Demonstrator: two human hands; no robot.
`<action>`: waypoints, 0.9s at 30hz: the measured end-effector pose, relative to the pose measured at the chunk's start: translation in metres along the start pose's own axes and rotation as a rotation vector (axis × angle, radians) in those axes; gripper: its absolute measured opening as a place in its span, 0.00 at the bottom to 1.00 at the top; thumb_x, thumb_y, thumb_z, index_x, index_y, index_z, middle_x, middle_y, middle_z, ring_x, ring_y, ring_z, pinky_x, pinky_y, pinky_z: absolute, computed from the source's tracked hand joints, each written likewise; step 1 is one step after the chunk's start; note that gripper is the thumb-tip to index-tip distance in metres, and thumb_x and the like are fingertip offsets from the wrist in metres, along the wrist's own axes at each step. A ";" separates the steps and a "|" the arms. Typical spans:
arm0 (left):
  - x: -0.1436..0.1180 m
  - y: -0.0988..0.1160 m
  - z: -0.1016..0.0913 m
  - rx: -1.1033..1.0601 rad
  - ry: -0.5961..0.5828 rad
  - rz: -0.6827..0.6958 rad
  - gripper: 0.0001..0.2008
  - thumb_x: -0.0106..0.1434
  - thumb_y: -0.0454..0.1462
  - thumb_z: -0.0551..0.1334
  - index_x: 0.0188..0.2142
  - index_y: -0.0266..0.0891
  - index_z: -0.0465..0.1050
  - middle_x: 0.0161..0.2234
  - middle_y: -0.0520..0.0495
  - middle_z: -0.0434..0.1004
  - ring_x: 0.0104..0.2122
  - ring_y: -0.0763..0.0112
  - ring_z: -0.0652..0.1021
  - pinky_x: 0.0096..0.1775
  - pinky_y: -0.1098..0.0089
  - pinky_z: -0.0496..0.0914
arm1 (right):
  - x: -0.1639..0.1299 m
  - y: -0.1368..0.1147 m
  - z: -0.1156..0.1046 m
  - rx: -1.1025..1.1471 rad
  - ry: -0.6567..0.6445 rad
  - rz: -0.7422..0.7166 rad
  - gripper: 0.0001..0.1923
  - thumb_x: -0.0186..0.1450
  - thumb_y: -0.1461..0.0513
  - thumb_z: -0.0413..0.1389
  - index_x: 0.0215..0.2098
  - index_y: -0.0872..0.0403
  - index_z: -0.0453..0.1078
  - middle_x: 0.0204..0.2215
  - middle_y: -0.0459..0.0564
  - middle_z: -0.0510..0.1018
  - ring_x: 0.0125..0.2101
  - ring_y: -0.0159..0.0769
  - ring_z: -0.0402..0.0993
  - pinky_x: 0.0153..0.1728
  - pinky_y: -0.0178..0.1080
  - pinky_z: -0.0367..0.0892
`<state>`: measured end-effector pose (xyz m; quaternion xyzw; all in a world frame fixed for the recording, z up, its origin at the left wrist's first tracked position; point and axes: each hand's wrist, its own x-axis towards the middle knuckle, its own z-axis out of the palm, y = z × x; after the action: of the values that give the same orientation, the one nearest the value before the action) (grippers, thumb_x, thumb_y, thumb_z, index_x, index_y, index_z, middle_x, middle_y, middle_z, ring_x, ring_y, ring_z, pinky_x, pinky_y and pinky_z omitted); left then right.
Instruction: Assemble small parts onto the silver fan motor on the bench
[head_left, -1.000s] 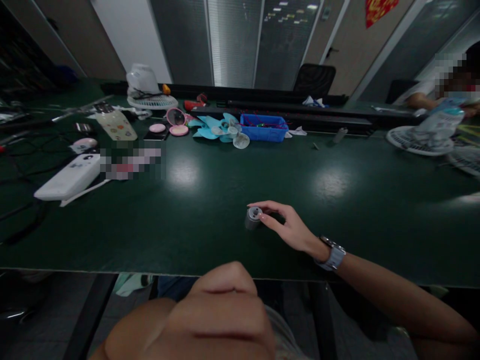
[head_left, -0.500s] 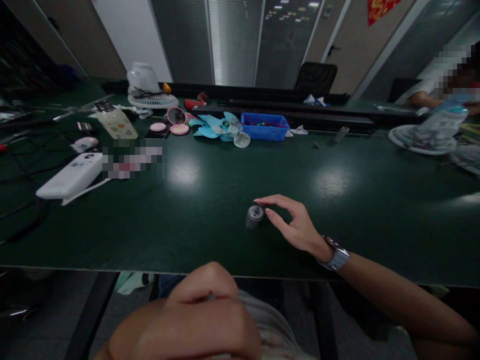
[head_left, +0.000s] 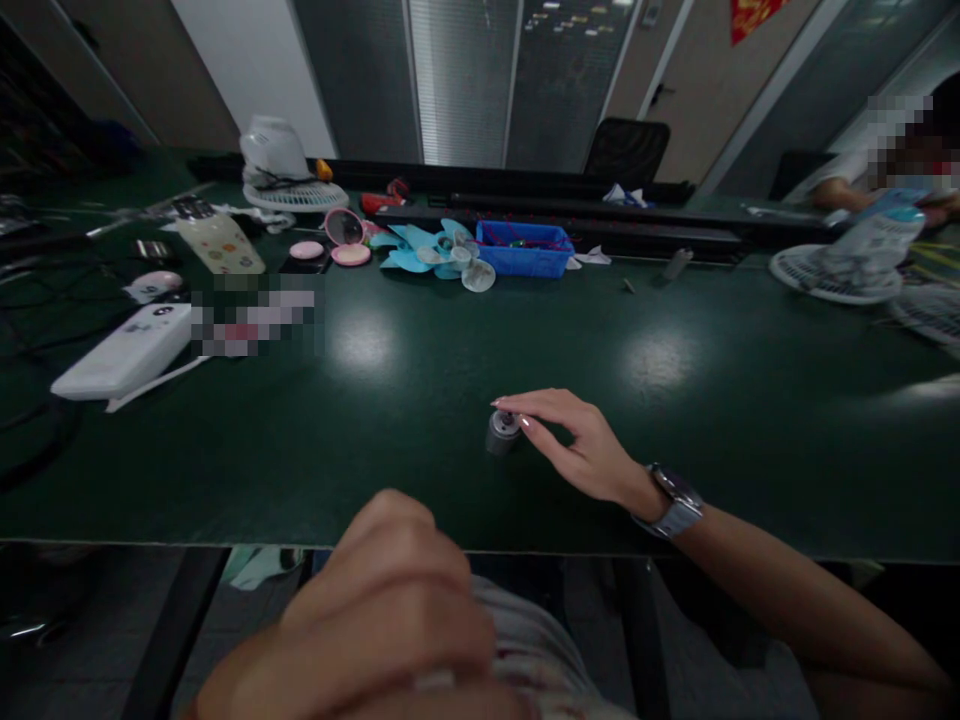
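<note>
A small cylindrical electric motor (head_left: 502,436) stands upright on the dark green table, its round end with a shaft facing up. Over its top edge reaches my right hand (head_left: 581,440), which wears a watch. The index finger stretches across the far side of the motor's top and the thumb sits at the near right side, with a gap between them. Whether the fingertips press on the motor I cannot tell. My left hand (head_left: 405,590) is close to the camera, in front of the table edge, fingers curled. Whatever may be inside it is hidden.
Along the back are a blue bin (head_left: 525,250) with wires, light blue fan blades (head_left: 427,248) and a white fan part (head_left: 277,160). A white power bank (head_left: 124,355) lies at left. Another metal cylinder (head_left: 677,264) stands back right. A person sits far right by fan parts (head_left: 832,272).
My right hand has moved slightly left, from beside the motor to over its top edge. My left hand has risen a little, still curled. The view has shifted slightly.
</note>
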<state>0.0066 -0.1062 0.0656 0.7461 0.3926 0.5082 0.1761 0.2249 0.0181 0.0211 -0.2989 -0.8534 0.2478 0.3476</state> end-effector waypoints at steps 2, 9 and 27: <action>0.008 -0.006 0.024 0.000 0.211 -0.003 0.18 0.57 0.41 0.67 0.48 0.60 0.72 0.26 0.51 0.77 0.25 0.58 0.76 0.27 0.53 0.72 | 0.001 0.000 0.000 0.012 -0.028 -0.012 0.15 0.71 0.64 0.52 0.53 0.47 0.73 0.50 0.46 0.80 0.51 0.40 0.74 0.53 0.45 0.65; 0.009 -0.064 0.089 0.103 0.071 -0.309 0.34 0.62 0.35 0.66 0.62 0.42 0.51 0.62 0.35 0.64 0.60 0.52 0.69 0.58 0.50 0.66 | 0.002 0.003 0.002 0.095 -0.033 0.016 0.15 0.69 0.64 0.52 0.51 0.48 0.74 0.48 0.49 0.81 0.49 0.41 0.76 0.52 0.46 0.67; -0.007 -0.065 0.088 0.071 0.050 -0.389 0.35 0.62 0.34 0.66 0.63 0.42 0.50 0.46 0.43 0.82 0.46 0.60 0.82 0.48 0.61 0.75 | 0.004 -0.003 -0.007 0.265 -0.071 0.024 0.02 0.63 0.64 0.64 0.35 0.52 0.80 0.40 0.50 0.82 0.41 0.38 0.79 0.45 0.41 0.71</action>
<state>0.0580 -0.0586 -0.0196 0.6490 0.5515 0.4686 0.2347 0.2265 0.0202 0.0287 -0.2516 -0.8215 0.3728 0.3506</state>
